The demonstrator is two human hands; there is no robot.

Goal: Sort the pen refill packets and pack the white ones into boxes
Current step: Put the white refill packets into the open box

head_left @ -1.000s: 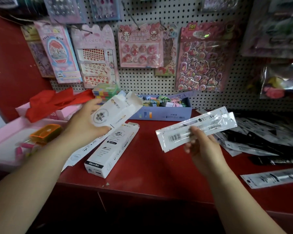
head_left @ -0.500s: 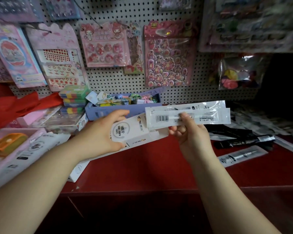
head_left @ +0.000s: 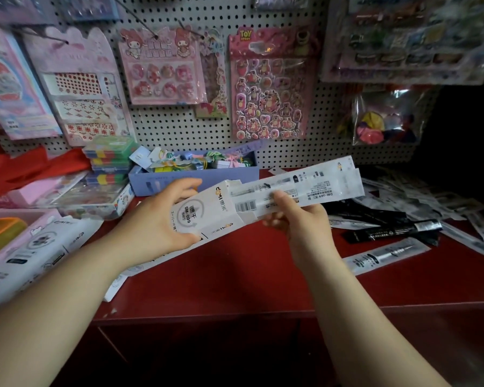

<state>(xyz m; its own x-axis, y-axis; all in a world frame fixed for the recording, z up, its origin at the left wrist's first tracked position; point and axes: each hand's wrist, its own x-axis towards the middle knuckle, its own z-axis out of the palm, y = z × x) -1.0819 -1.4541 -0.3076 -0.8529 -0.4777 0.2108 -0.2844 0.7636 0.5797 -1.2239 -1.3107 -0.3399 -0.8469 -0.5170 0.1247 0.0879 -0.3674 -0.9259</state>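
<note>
My left hand grips a long white refill box held above the red shelf, its open end pointing right. My right hand pinches a few white refill packets, whose left ends overlap the box's open mouth. A second white box lies at the left on a pink tray. A heap of black and white refill packets is spread over the shelf at the right; a black packet and a white one lie nearest.
A blue box of small trinkets stands at the back of the red shelf. Stacked coloured cases and a red cloth sit at the left. Sticker sheets hang on the pegboard behind.
My hands have come together: the left hand lifted the box toward the centre, and the right hand brought the white packets leftward until their ends meet the box's open end.
</note>
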